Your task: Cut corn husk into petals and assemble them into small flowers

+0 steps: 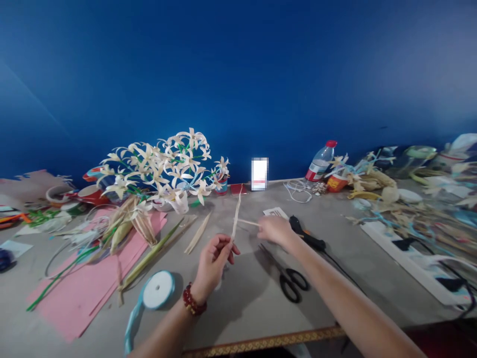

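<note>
My left hand [216, 258], with a beaded bracelet [194, 300] on the wrist, pinches the lower end of a narrow pale husk strip [236, 216] that stands up from the fingertips. From the strip's middle a thin pale strand [249, 223] runs across to my right hand [275, 229], whose fingers are closed on its other end. Whether strand and strip are joined I cannot tell. Below my right hand lie black-handled scissors [292, 283], blades slightly apart. Just behind that forearm is a black glue gun [307, 236] with a cord.
A bunch of white husk flowers [175, 166] stands at the back left. Pink paper [78, 303], dried husks [143, 261] and a blue ribbon roll [158, 290] lie at left. At right are a power strip [406, 263], a bottle [320, 164] and loose flower stems [421, 221].
</note>
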`<state>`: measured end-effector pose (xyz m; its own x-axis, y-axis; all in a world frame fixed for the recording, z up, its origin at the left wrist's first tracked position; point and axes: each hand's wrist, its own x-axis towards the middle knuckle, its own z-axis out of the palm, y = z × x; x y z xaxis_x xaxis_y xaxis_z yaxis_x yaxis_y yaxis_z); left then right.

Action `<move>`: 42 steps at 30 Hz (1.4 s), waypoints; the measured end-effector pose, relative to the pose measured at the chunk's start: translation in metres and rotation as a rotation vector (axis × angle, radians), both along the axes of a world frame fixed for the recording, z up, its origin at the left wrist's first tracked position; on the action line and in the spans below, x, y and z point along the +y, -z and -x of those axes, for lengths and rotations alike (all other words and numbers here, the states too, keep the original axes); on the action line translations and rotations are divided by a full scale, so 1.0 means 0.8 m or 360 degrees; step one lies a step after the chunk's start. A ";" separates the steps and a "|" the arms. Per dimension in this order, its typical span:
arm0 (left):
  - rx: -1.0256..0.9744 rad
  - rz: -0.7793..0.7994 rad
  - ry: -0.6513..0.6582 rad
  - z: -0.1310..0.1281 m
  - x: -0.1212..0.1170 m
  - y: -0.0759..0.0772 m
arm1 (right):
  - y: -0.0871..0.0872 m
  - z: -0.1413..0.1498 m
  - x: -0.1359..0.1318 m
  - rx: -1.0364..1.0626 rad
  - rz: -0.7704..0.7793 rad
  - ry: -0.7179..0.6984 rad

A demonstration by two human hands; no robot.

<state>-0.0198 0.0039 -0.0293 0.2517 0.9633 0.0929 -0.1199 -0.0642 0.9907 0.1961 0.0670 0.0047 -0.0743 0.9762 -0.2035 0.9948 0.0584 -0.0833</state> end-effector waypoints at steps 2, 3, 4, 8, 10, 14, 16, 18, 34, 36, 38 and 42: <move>-0.0006 0.0003 0.0001 0.000 0.001 0.002 | -0.009 -0.008 0.014 0.0066 0.0019 -0.0008; -0.0010 0.0005 0.0002 0.000 0.001 0.003 | -0.014 -0.012 0.021 0.0108 0.0045 -0.0015; -0.0015 0.0007 0.0001 0.000 0.002 0.003 | -0.017 -0.016 0.027 0.0150 0.0067 -0.0021; -0.0062 0.0014 -0.0041 0.000 0.004 0.004 | -0.030 -0.029 0.040 0.0335 0.0050 -0.0013; -0.0096 0.0028 -0.0063 0.000 0.004 0.002 | -0.036 -0.035 0.036 0.0429 -0.0044 0.0026; -0.0171 0.0035 -0.0068 -0.002 0.003 0.001 | -0.038 -0.029 0.008 0.0638 -0.0263 0.0093; -0.0191 0.0025 -0.0055 -0.002 0.002 0.002 | -0.031 -0.009 -0.013 0.0833 -0.0256 0.0044; -0.0188 0.0026 -0.0025 -0.002 0.002 0.003 | -0.018 0.020 -0.034 0.1474 0.0006 -0.0027; -0.0078 0.0169 0.0045 -0.001 0.005 0.006 | 0.026 0.070 -0.071 0.2376 -0.0035 0.0260; -0.0104 0.0195 0.0054 -0.001 0.004 0.004 | 0.025 0.069 -0.073 0.2352 -0.0016 0.0168; -0.0114 0.0208 0.0072 -0.001 0.003 0.002 | 0.024 0.067 -0.074 0.2337 0.0017 0.0110; -0.0093 0.0229 0.0063 0.000 0.001 -0.001 | 0.025 0.061 -0.073 0.2407 0.0126 0.0181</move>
